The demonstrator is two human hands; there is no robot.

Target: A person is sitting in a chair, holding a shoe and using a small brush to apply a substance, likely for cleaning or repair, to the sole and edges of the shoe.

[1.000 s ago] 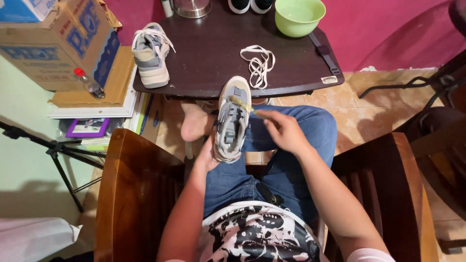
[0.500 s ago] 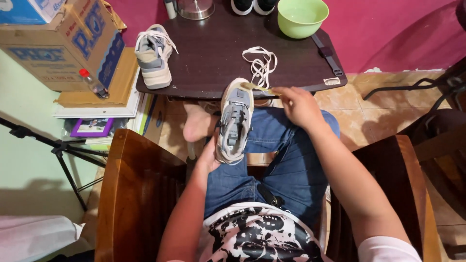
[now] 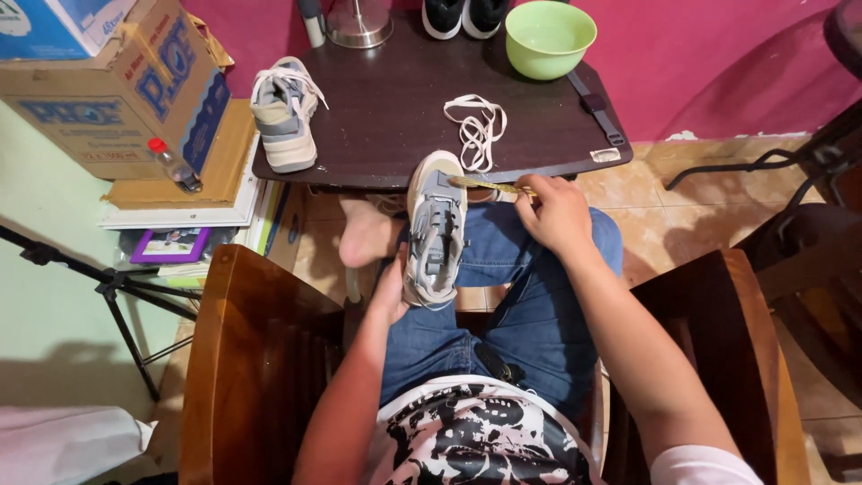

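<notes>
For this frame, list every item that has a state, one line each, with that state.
Sneaker on lap: unlaced, toe pointing away, resting on the thigh.
Left hand: holding that sneaker at its side.
Right hand: closed on a thin lace-like strip by the toe.
Second sneaker: laced, upright on the table.
Loose white lace: bunched on the table.
Green bowl: upright, empty.

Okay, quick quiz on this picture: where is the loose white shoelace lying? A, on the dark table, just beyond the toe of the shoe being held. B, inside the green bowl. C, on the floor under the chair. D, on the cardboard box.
A: the loose white shoelace lies coiled on the dark table, just past the toe of the grey sneaker that the left hand steadies on the lap.
</notes>
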